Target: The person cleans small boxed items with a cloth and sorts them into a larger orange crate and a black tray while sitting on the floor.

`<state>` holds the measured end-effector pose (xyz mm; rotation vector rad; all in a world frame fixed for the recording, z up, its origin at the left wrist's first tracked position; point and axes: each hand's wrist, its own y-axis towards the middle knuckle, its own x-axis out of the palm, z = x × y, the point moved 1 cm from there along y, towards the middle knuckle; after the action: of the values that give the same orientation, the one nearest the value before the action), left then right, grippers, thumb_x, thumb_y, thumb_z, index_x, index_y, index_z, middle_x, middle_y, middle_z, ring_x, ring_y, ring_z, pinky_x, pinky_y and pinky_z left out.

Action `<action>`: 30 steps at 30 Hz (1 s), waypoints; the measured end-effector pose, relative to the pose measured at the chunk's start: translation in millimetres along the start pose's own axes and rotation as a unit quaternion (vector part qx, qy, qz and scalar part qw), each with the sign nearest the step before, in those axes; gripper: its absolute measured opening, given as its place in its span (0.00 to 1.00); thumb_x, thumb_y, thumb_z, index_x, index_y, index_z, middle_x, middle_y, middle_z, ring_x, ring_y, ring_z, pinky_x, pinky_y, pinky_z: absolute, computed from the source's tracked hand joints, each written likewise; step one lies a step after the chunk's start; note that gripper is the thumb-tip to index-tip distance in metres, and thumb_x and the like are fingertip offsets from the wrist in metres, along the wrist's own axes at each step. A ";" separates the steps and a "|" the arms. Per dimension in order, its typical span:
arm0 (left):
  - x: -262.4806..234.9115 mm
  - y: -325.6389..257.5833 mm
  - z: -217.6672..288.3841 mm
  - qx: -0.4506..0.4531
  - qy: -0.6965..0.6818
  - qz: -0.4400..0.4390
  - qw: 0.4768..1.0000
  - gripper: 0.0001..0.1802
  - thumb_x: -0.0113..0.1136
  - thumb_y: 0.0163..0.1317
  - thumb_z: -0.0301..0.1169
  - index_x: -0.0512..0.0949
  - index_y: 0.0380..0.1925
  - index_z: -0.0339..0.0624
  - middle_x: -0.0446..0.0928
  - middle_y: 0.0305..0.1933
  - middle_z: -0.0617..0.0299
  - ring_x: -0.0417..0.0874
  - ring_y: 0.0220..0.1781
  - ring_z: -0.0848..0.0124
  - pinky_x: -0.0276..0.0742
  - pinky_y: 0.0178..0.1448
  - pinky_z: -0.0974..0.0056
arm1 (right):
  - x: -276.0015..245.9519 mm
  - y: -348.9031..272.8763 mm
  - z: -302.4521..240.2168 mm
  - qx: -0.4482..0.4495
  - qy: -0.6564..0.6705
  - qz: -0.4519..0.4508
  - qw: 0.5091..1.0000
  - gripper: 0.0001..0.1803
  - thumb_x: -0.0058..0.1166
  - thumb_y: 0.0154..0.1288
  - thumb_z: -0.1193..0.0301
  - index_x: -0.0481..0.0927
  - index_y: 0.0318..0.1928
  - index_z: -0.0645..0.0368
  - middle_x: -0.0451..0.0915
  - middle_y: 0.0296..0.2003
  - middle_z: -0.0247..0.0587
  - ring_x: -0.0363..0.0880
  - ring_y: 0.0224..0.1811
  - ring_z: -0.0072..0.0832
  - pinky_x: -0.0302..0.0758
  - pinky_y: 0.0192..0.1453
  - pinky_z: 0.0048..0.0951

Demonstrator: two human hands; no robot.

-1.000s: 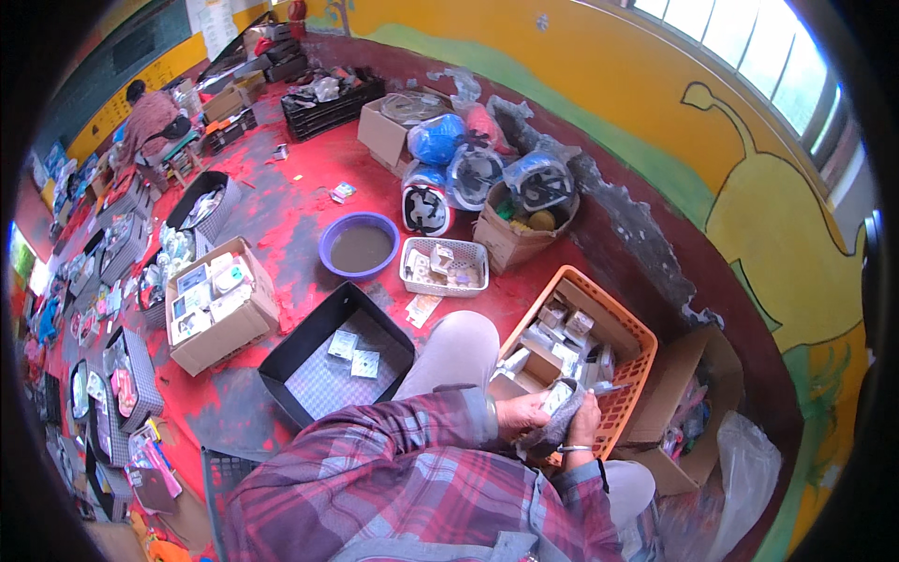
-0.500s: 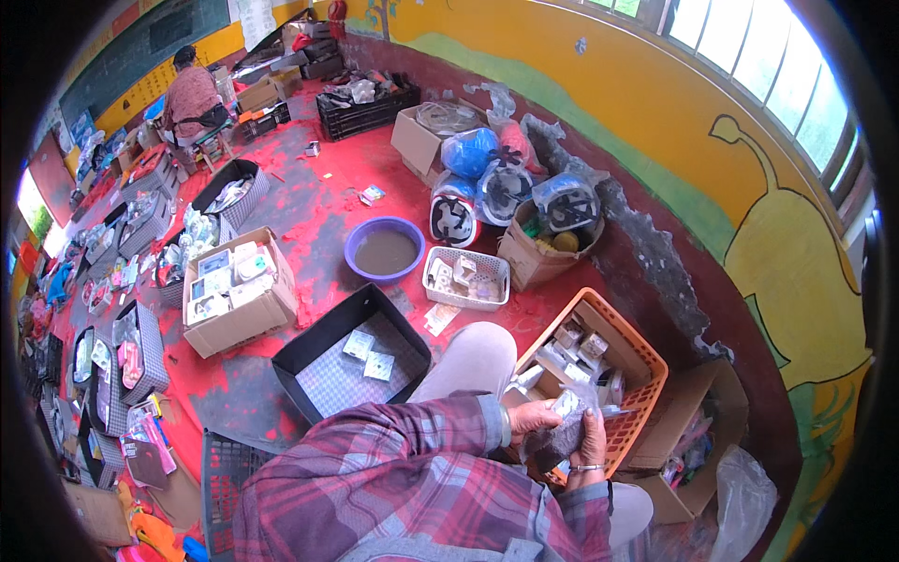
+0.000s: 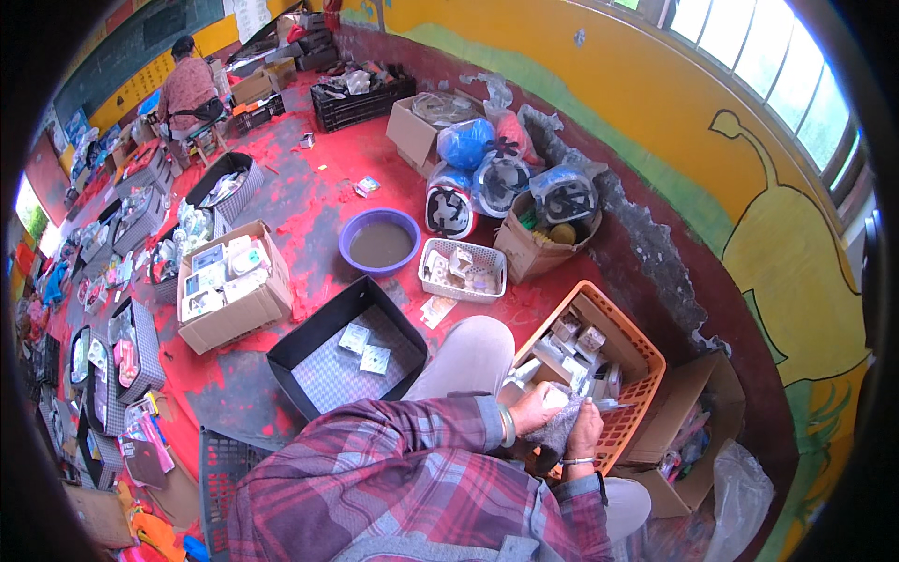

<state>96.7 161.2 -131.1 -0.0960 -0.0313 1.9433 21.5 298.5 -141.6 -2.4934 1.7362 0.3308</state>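
Over the near rim of an orange plastic basket (image 3: 653, 361), both of my hands are closed. My left hand (image 3: 532, 410) grips a small white box-like piece (image 3: 556, 399), mostly covered by the fingers. My right hand (image 3: 584, 433) is shut on a grey cloth (image 3: 554, 429), which hangs between the two hands and touches the left one. Several small white boxes (image 3: 590, 339) lie loose inside the basket, along with a cardboard sheet. To the left, a black bin with a checked lining (image 3: 318, 375) has two flat white square packets (image 3: 375, 358) on its bottom.
Ahead are a white basket (image 3: 464, 292), a purple basin (image 3: 381, 241) of murky water and a carton of white boxes (image 3: 234, 286). An open cardboard box (image 3: 698, 436) stands to the right. Another person (image 3: 190, 89) sits far left, among several bins.
The grey cloth now lies bunched between my hands, where a dark, partly see-through piece showed before. Both hands have shifted slightly. The white piece has turned in the left fingers.
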 end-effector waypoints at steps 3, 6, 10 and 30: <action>-2.1 2.0 1.0 -0.012 0.047 -0.047 0.998 0.25 0.60 0.51 0.40 0.66 0.43 0.35 0.74 0.41 0.45 0.76 0.46 0.57 0.71 0.48 0.60 | -0.2 -3.4 -6.8 0.008 -0.021 0.045 0.999 0.24 0.35 0.69 0.59 0.75 0.30 0.67 0.74 0.26 0.34 0.68 0.28 0.20 0.67 0.34 0.24; 1.1 3.3 -9.0 -0.022 0.053 -0.065 0.996 0.24 0.60 0.51 0.39 0.67 0.41 0.34 0.75 0.39 0.47 0.76 0.44 0.61 0.71 0.47 0.61 | -1.8 -4.5 -0.5 0.022 -0.038 0.083 0.996 0.24 0.36 0.68 0.59 0.76 0.30 0.69 0.75 0.22 0.40 0.69 0.26 0.24 0.68 0.33 0.30; -0.6 6.4 -5.7 0.009 -0.015 -0.045 0.999 0.21 0.61 0.50 0.38 0.68 0.37 0.34 0.74 0.34 0.53 0.74 0.38 0.68 0.70 0.44 0.64 | -9.1 -3.1 11.1 0.100 0.143 0.120 0.977 0.25 0.35 0.68 0.57 0.75 0.37 0.70 0.76 0.32 0.41 0.73 0.33 0.28 0.70 0.39 0.30; -12.9 5.6 24.6 -0.134 -0.474 -0.161 0.855 0.27 0.58 0.51 0.23 0.65 0.53 0.40 0.73 0.48 0.62 0.75 0.49 0.68 0.73 0.50 0.61 | 0.9 -11.7 -51.2 0.182 0.554 -0.019 0.812 0.26 0.51 0.60 0.62 0.64 0.57 0.56 0.67 0.56 0.38 0.63 0.59 0.35 0.57 0.64 0.40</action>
<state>94.2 147.8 -106.2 0.6558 -0.9154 1.4660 39.3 291.9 -92.6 -2.4863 1.6774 -1.6049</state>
